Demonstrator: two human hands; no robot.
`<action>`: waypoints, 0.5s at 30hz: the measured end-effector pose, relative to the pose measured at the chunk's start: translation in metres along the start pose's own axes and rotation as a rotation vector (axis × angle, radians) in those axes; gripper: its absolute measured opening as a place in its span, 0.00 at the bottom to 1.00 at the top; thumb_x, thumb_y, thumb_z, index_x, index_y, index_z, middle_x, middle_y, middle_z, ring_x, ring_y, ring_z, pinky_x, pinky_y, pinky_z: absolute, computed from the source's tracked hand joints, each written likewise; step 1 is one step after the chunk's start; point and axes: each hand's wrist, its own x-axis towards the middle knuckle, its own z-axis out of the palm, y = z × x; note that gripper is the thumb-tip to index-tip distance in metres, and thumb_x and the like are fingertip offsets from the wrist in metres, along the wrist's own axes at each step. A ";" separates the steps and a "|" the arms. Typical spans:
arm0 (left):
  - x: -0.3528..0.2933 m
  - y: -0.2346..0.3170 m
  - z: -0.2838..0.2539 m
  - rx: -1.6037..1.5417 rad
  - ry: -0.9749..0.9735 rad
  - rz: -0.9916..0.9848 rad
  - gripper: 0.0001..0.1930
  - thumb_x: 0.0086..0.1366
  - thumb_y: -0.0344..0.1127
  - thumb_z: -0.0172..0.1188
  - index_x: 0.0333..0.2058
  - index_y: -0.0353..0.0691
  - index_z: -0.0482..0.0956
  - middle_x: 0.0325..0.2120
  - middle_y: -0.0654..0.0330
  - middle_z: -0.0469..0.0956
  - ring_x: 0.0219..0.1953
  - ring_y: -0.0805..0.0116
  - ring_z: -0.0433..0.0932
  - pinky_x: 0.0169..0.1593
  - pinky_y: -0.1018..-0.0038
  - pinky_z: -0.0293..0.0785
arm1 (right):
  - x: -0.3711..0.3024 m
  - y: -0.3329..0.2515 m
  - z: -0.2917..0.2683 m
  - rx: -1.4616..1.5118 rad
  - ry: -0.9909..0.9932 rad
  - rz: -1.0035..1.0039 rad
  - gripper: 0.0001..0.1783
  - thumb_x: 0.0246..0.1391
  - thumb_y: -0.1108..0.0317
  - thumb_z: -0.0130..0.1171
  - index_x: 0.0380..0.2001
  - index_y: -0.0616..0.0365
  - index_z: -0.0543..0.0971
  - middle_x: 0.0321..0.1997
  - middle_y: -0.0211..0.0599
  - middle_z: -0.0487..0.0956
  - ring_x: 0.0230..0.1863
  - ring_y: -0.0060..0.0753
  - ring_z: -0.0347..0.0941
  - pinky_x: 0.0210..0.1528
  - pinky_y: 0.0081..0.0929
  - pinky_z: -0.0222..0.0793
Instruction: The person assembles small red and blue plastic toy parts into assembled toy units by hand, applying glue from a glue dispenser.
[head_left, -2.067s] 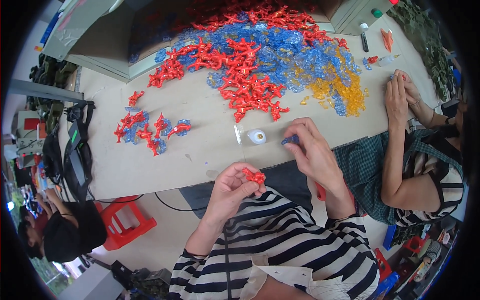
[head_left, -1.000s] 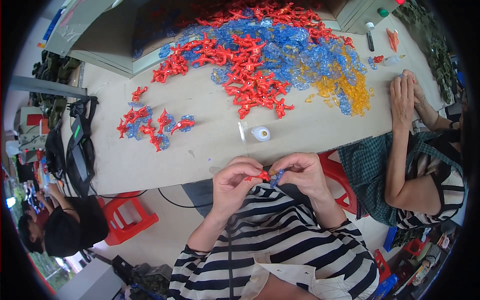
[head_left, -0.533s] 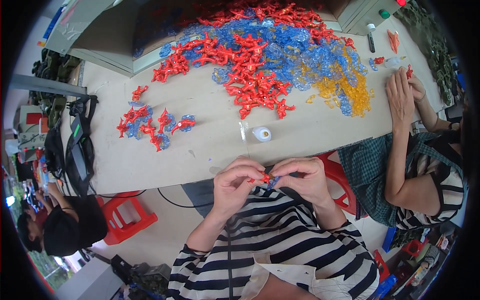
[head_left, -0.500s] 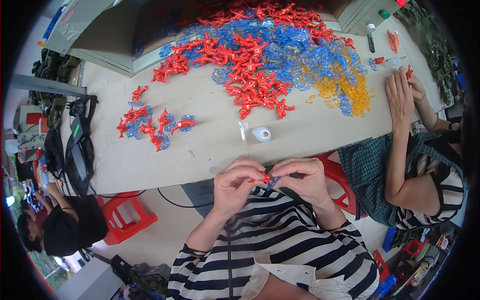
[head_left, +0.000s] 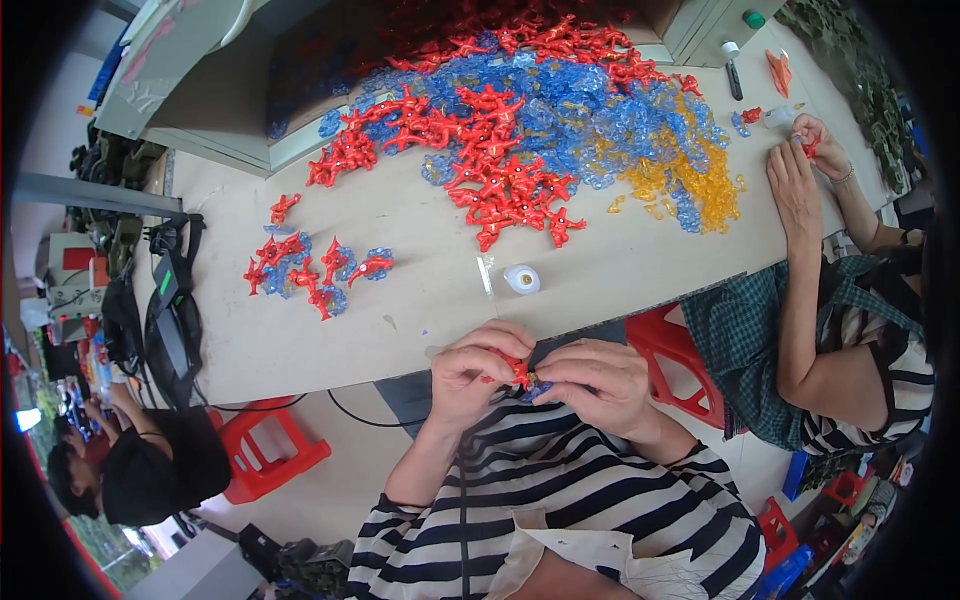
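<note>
My left hand (head_left: 474,375) pinches a small red plastic figure (head_left: 520,371) in front of my chest, just off the table's near edge. With fingers closed, my right hand (head_left: 598,384) grips a clear blue plastic piece (head_left: 537,390) that meets the figure's right side. The fingertips hide most of both parts and how they join. Beyond my hands, a small white bottle (head_left: 522,279) stands on the table (head_left: 420,270). To the left lie several red figures on blue pieces (head_left: 325,272).
A large heap of red figures (head_left: 510,185), blue pieces (head_left: 570,110) and yellow clear pieces (head_left: 705,190) covers the table's far middle. At the right a co-worker's hands (head_left: 800,180) hold a red part. Red stools (head_left: 675,365) stand beside the table.
My hands have come slightly lower and the red figure has turned, showing more of it between my fingers. The whole view has shifted a little. The co-worker's hands have also moved.
</note>
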 end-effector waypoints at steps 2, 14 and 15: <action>0.001 0.001 0.000 -0.022 -0.022 -0.012 0.05 0.49 0.20 0.59 0.24 0.37 0.77 0.31 0.56 0.77 0.39 0.55 0.75 0.40 0.65 0.73 | 0.000 0.000 0.000 -0.022 0.008 -0.074 0.13 0.31 0.76 0.67 0.26 0.64 0.78 0.28 0.41 0.78 0.31 0.40 0.77 0.33 0.27 0.73; 0.007 0.016 -0.004 0.265 -0.199 -0.027 0.09 0.44 0.15 0.55 0.22 0.35 0.77 0.29 0.55 0.78 0.36 0.58 0.75 0.38 0.68 0.73 | -0.006 0.009 -0.002 -0.037 -0.061 -0.182 0.15 0.29 0.76 0.67 0.26 0.66 0.77 0.27 0.42 0.78 0.31 0.42 0.76 0.33 0.29 0.73; 0.008 0.018 -0.003 0.326 -0.180 -0.031 0.09 0.44 0.15 0.55 0.22 0.35 0.77 0.29 0.55 0.78 0.36 0.59 0.75 0.38 0.69 0.72 | -0.006 0.012 -0.001 -0.003 -0.049 -0.153 0.14 0.29 0.78 0.66 0.26 0.66 0.77 0.27 0.42 0.78 0.31 0.42 0.77 0.33 0.29 0.74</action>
